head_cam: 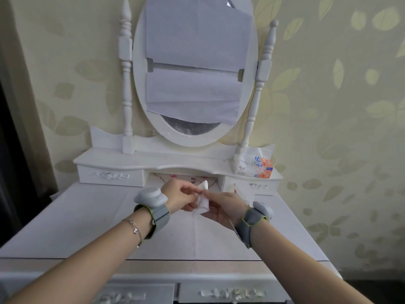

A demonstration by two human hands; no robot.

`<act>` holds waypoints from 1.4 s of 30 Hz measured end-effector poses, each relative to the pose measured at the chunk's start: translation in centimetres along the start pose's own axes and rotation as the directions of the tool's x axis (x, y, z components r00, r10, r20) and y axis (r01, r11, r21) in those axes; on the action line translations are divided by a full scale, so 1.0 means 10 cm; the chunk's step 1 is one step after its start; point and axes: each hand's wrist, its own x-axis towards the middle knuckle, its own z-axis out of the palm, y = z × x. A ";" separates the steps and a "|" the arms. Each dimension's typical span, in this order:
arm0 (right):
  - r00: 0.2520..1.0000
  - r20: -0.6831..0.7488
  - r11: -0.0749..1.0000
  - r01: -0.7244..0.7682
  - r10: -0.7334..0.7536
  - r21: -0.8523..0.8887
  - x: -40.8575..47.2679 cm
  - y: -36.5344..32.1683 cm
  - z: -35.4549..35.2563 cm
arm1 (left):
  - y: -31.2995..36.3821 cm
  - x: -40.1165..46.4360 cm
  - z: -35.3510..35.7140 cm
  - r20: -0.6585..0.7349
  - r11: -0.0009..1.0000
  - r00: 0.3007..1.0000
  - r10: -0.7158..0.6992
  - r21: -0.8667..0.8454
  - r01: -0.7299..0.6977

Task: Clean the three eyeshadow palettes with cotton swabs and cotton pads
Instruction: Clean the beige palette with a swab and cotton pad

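Observation:
Both my hands meet above the middle of the dressing table. My left hand (182,195) pinches the top of a folded white cotton pad (203,199) between thumb and fingers. My right hand (223,208) holds the same pad from below and from the right. The pad is crumpled, with one corner sticking up. In the recess behind my hands lies something pale with pink floral marks (192,178), partly hidden; I cannot tell whether it is a palette. No cotton swab shows clearly.
A white cloth covers the dressing table (87,227). An oval mirror (195,69) covered with paper stands at the back. A tissue pack (254,164) sits on the right shelf above a small drawer (258,186). A small white box with a red base (233,187) stands beside it.

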 end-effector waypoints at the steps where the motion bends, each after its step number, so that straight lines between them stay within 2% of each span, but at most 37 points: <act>1: 1.000 0.021 1.000 0.006 -0.005 -0.014 -0.01 0.01 -0.01 | -0.02 0.00 -0.02 0.029 0.999 0.999 0.023 0.034 -0.024; 6: 0.998 0.055 0.999 -0.009 0.011 -0.040 0.00 0.02 -0.05 | -0.02 -0.01 -0.10 0.103 0.941 0.986 0.133 0.299 -0.159; 10: 0.998 0.065 0.996 0.006 -0.001 -0.090 0.00 0.03 -0.06 | -0.04 -0.02 -0.10 0.134 0.922 0.977 0.166 0.331 -0.202; 16: 0.997 0.060 0.975 0.052 -0.040 -0.214 -0.01 0.00 -0.04 | -0.07 -0.08 -0.02 0.053 0.882 0.976 0.210 0.420 -0.212; 21: 1.000 -0.006 0.959 0.021 -0.024 -0.284 -0.04 -0.04 -0.06 | -0.12 -0.08 0.02 -0.041 0.847 0.962 0.271 0.484 -0.218; 24: 0.999 -0.046 0.977 -0.038 0.029 -0.210 -0.05 -0.06 -0.09 | -0.13 -0.03 0.01 -0.103 0.835 0.946 0.308 0.506 -0.217; 29: 0.970 0.025 0.969 -0.242 0.244 -0.045 -0.11 -0.04 -0.01 | -0.13 0.01 0.04 -0.144 0.838 0.927 0.347 0.492 -0.237; 32: 0.980 0.029 0.979 -0.200 0.199 0.028 -0.05 0.01 0.08 | -0.15 -0.02 0.12 -0.133 0.786 0.919 0.370 0.572 -0.234; 36: 0.982 -0.141 0.987 -0.114 0.129 0.110 0.00 0.05 0.13 | -0.29 -0.02 0.16 -0.025 0.821 0.934 0.357 0.486 -0.301; 38: 0.979 -0.196 0.998 -0.053 0.059 0.034 0.02 0.09 0.10 | -0.33 -0.05 0.14 0.046 0.854 0.949 0.313 0.424 -0.302; 39: 0.972 -0.237 0.997 -0.015 -0.003 -0.072 0.03 0.10 0.05 | -0.34 -0.06 0.13 0.081 0.864 0.954 0.288 0.407 -0.295; 40: 0.953 -0.284 0.957 0.023 -0.109 -0.289 0.06 0.13 -0.02 | -0.38 -0.06 0.12 0.103 0.869 0.958 0.267 0.405 -0.285; 41: 0.923 -0.292 0.823 0.044 -0.250 -0.566 0.10 0.13 -0.13 | -0.40 -0.05 0.10 0.110 0.867 0.961 0.253 0.416 -0.276; 42: 0.895 -0.247 0.606 0.031 -0.370 -0.795 0.12 0.14 -0.19 | -0.44 -0.05 0.07 0.095 0.867 0.964 0.247 0.422 -0.264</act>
